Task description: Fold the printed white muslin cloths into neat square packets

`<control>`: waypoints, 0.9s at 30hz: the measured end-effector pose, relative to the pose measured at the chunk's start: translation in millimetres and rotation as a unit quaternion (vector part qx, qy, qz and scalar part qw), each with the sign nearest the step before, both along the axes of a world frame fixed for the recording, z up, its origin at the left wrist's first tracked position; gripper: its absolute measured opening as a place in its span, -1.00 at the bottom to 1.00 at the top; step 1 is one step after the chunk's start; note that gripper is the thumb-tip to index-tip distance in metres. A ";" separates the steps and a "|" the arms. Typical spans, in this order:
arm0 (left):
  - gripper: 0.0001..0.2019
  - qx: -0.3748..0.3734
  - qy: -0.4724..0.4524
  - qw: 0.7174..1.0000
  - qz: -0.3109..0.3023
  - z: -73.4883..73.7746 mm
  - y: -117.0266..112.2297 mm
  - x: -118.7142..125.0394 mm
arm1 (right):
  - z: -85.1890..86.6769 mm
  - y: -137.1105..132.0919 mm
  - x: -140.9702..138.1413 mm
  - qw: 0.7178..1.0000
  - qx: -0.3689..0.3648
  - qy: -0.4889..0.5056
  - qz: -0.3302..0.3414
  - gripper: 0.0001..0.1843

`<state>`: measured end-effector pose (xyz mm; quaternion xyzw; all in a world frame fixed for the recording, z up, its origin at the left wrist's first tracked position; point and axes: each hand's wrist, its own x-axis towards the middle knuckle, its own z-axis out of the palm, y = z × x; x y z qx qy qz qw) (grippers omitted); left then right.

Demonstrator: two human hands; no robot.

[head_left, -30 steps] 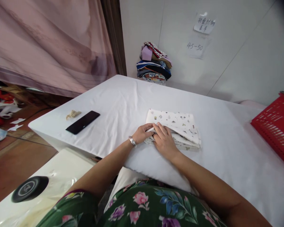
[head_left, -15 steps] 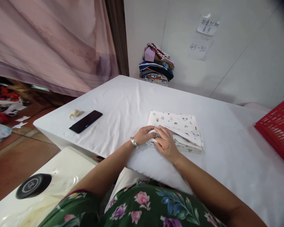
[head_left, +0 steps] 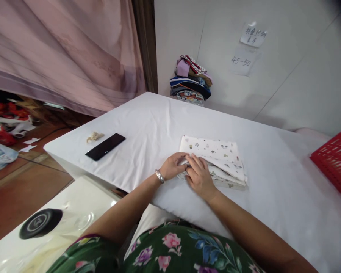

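A white cloth [head_left: 213, 146] printed with small plants and animals lies folded in layers on the table in front of me. My left hand [head_left: 172, 167] is closed on its near left corner, thumb below and fingers above. Close against it, my right hand [head_left: 199, 176] grips the same front edge, its fingers bent over the top layer and its thumb near my left thumb. The upper layer is lifted a little along the front, so folds show to the right of my hands. My fingers hide part of the corner.
A white-covered table [head_left: 147, 125] carries a black phone [head_left: 105, 146] and a small beige scrap [head_left: 94, 136] at left. A red basket [head_left: 335, 159] stands at right. Folded fabrics [head_left: 191, 81] are stacked by the wall. A black round object [head_left: 41, 223] rests on the side surface at lower left.
The view has shifted slightly, so everything sits a little lower and further right. Both hands stay at the cloth's near left corner, with only slight finger movement.
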<state>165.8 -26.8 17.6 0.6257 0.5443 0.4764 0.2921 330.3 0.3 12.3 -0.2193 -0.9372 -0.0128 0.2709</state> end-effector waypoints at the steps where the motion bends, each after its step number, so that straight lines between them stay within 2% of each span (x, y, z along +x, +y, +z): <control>1: -0.59 0.002 0.025 0.999 0.021 1.2 -3.3 -1.2 | 0.3 -0.6 -1.9 1.000 0.005 0.001 -0.001 -0.81; 4: -0.61 0.001 0.084 0.995 0.050 2.4 -13.8 -4.3 | 1.2 -0.7 -5.7 1.000 0.015 0.002 0.005 -0.79; 11: -0.83 0.023 0.091 0.991 0.090 -4.6 -24.9 -2.6 | 0.9 0.7 -1.4 0.998 -0.030 0.027 0.037 -0.81; 20: -0.79 0.022 0.140 0.984 0.107 -3.0 -37.0 0.1 | -2.9 -2.6 -0.7 0.995 -0.049 0.073 0.045 -0.82; 23: -0.78 0.021 0.120 0.987 0.104 -5.5 -41.6 1.7 | -3.5 -3.5 -0.8 0.996 -0.049 0.065 0.046 -0.80; 27: -0.69 0.004 0.050 0.993 0.110 -9.7 -49.6 4.6 | -3.6 -4.2 -1.0 0.996 -0.054 0.060 0.036 -0.80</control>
